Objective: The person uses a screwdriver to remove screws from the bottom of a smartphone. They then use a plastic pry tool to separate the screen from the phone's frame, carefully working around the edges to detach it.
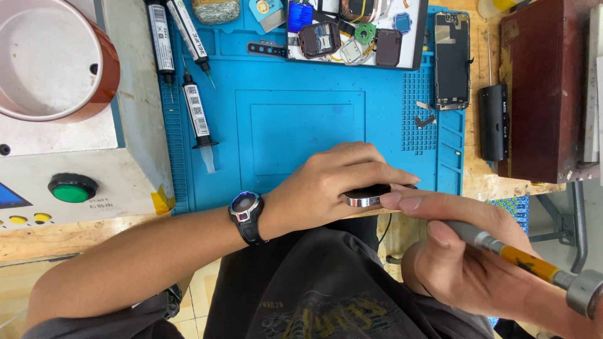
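Note:
My left hand (326, 185) curls over a small round silver-rimmed device with a dark face (365, 195), holding it at the front edge of the blue work mat (301, 119). A dark wristwatch (246, 213) sits on that wrist. My right hand (465, 251) grips a slim tool with a grey and yellow shaft (521, 260), held like a pen. Its index finger reaches left and touches the device. The tool's tip is hidden behind my fingers.
Several black syringes (198, 116) lie on the mat's left side. A white tray of small parts (355, 31) sits at the back. An opened phone (451, 59) and a black cylinder tool (494, 122) lie right. A machine with a green button (72, 187) stands left; a dark red box (543, 88) right.

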